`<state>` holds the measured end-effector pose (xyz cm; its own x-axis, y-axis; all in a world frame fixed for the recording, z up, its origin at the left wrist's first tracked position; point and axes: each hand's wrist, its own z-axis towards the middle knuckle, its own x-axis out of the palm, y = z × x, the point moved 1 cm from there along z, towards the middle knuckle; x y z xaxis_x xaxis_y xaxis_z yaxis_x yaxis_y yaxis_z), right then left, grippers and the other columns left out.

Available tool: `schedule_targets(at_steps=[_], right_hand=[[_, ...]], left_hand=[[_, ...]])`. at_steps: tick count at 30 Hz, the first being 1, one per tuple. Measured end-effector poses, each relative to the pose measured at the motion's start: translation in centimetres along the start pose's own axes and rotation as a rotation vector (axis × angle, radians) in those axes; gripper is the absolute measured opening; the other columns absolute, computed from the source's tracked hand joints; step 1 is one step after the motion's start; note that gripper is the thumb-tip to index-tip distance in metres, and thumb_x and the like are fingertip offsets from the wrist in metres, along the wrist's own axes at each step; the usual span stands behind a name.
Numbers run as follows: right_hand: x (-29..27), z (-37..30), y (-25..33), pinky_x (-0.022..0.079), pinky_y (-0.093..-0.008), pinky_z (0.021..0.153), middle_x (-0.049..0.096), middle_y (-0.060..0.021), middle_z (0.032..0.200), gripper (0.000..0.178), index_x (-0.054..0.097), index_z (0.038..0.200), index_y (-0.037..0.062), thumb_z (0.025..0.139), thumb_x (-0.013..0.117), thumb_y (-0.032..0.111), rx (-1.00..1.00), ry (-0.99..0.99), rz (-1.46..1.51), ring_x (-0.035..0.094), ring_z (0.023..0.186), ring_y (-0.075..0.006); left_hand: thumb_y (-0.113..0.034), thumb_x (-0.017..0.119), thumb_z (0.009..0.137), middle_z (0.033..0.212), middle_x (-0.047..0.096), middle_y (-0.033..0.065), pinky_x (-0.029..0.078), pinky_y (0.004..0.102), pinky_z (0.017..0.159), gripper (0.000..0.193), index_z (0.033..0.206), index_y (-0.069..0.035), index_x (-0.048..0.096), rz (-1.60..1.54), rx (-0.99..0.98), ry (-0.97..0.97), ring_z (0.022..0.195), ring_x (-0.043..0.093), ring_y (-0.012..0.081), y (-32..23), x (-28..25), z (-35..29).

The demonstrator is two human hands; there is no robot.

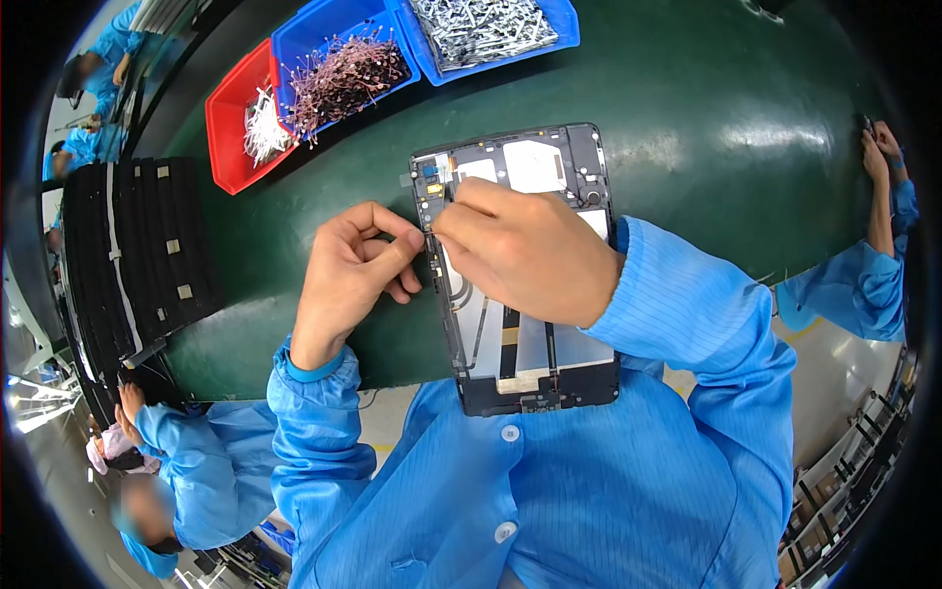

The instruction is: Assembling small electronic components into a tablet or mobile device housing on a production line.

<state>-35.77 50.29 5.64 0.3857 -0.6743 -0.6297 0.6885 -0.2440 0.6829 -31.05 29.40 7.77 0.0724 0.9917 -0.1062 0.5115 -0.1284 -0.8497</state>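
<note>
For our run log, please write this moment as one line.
left hand: at left edge of open tablet; right hand: over tablet; grip: unclear; red bin: on green table

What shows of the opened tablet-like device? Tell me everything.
The tablet-like device is flat and rectangular: dark, plastic-looking frame, pale silvery panels, dark strips. It sits open, lengthwise to the person, its near end past the edge of the green table. The left hand is at its left edge; the right hand partly covers it.
</note>
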Motion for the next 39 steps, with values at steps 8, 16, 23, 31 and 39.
schedule_targets(at_steps=[8,16,23,31,39], right_hand=[[0.0,0.0,0.1,0.054,-0.0383,0.062,0.054,-0.0097,0.086,0.012,0.063,0.094,0.0028,0.085,0.069,0.003,0.003,0.001,0.034,0.063,0.074,-0.0286],[-0.9,0.2,0.9,0.051,-0.0400,0.051,0.057,-0.0092,0.076,0.008,0.062,0.083,0.0041,0.079,0.069,0.005,0.123,-0.114,-0.072,0.060,0.057,-0.0298],[-0.8,0.6,1.0,0.050,-0.0420,0.052,0.058,-0.0094,0.075,0.009,0.061,0.081,0.0054,0.077,0.069,0.008,0.157,-0.080,-0.132,0.062,0.058,-0.0309],[-4.0,4.4,-0.9,0.049,-0.0340,0.054,0.067,-0.0106,0.069,0.008,0.068,0.081,0.0014,0.080,0.069,0.009,0.313,-0.028,0.124,0.063,0.058,-0.0167],[-8.1,11.1,-6.4,0.059,-0.0435,0.074,0.068,-0.0173,0.097,0.011,0.071,0.089,-0.0002,0.081,0.065,0.002,0.043,-0.116,-0.824,0.071,0.090,-0.0340]], left_hand=[[-0.003,0.066,0.094,0.080,0.068,0.0069,0.055,0.0234,0.054,0.007,0.095,0.002,0.062,0.017,0.021,-0.029,0.064,0.068,0.0119,0.1,0.4,-0.2],[-0.003,0.067,0.092,0.089,0.067,0.0081,0.055,0.0241,0.054,0.009,0.095,0.003,0.061,0.017,0.008,-0.014,0.065,0.069,0.0129,-0.1,0.3,0.1],[-0.003,0.068,0.091,0.086,0.065,0.0067,0.055,0.0240,0.052,0.012,0.096,0.001,0.058,0.024,0.034,0.002,0.063,0.069,0.0126,-0.7,0.5,0.4],[-0.003,0.069,0.086,0.085,0.065,0.0066,0.053,0.0247,0.048,0.013,0.092,0.000,0.057,0.052,0.013,0.054,0.060,0.068,0.0129,-0.7,0.5,1.4],[-0.013,0.071,0.093,0.087,0.063,0.0057,0.053,0.0241,0.050,0.018,0.097,0.000,0.059,-0.071,0.077,0.138,0.060,0.066,0.0118,-0.4,-0.8,0.8]])
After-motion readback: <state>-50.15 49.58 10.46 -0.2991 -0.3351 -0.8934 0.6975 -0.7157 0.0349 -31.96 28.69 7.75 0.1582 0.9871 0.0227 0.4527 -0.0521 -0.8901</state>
